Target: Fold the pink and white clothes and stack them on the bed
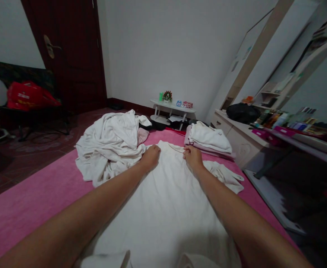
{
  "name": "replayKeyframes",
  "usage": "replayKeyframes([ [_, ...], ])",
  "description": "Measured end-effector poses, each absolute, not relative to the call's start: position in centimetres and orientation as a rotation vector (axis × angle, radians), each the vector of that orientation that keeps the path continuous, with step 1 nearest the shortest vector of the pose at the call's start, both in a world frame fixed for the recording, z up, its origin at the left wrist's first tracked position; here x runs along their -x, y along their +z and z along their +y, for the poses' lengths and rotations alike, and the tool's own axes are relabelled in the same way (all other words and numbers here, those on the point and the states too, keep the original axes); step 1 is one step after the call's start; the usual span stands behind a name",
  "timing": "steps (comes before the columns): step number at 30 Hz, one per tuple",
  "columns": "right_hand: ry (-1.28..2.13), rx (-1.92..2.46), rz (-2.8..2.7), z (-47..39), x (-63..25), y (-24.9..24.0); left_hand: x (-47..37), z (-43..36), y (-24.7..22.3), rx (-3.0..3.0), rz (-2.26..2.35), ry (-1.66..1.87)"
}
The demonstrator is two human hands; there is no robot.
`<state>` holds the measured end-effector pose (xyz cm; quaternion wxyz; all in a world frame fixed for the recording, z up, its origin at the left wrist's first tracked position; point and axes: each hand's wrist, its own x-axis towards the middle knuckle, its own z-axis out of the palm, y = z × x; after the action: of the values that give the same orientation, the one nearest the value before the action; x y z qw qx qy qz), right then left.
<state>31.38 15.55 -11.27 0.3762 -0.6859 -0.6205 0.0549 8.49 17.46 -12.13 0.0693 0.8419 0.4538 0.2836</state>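
Note:
A white shirt (169, 197) lies spread lengthwise over the pink bed cover (51, 212), reaching from the bottom of the view to my hands. My left hand (151, 155) is closed on its far edge, left of the middle. On the right side of that same edge, my right hand (191, 155) pinches the cloth between thumb and fingers. The edge dips slightly between the two hands. Crumpled white cloth (225, 175) lies beside my right forearm; whether it belongs to the shirt, I cannot tell.
A loose heap of white clothes (110, 137) rises left of my left hand. Folded clothes (208, 137) are stacked at the far right of the bed. Beyond stands a small white table (174, 106). A dresser (236, 134) flanks the right; a chair holds a red bag (29, 96).

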Motion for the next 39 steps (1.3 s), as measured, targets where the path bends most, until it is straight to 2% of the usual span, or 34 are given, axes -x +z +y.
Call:
replayKeyframes([
  [13,-0.143,2.216,-1.782,20.3,-31.3,-10.5,-8.7,18.5,-13.5,-2.578,1.332,0.875],
  [24,-0.264,2.411,-1.600,21.3,-32.0,-10.6,-8.7,18.4,-13.7,-2.739,1.242,0.879],
  [29,-0.302,2.311,-1.675,21.1,-29.6,-10.8,-8.8,18.3,-13.8,-2.794,1.258,0.814],
  [34,-0.056,1.913,-2.037,21.4,-26.8,-11.8,-8.9,18.0,-13.9,-2.769,1.363,0.684],
  [39,0.047,1.925,-2.090,20.7,-26.5,-11.5,-9.0,17.9,-14.0,-2.720,1.463,0.645],
])
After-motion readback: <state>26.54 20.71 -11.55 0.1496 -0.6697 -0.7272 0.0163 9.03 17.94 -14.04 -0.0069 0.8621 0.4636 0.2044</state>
